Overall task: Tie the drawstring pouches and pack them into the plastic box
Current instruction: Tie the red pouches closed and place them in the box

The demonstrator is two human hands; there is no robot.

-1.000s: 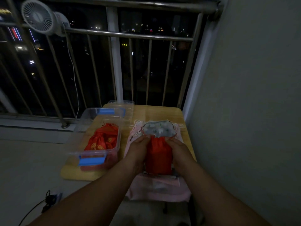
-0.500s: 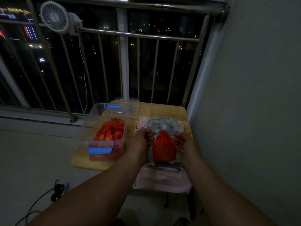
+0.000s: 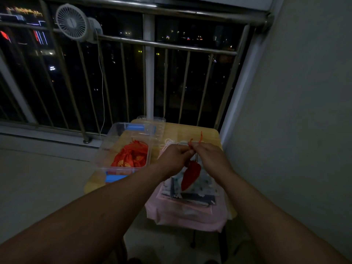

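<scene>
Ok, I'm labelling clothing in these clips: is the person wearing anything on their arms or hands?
Nothing visible. The left forearm and right forearm are bare, with no sleeve in view. The left hand and right hand show no glove, watch, bracelet or ring, though the light is dim.

A dim balcony at night: metal railing (image 3: 171, 44) with a clipped fan (image 3: 71, 21), grey wall (image 3: 304, 92), wooden table (image 3: 200, 132).

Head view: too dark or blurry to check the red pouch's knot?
Head view: dim and grainy; red pouch shows clearly below the left hand and right hand, but the cords they pinch are soft, knot unreadable; railing bows from wide-angle distortion.
</scene>
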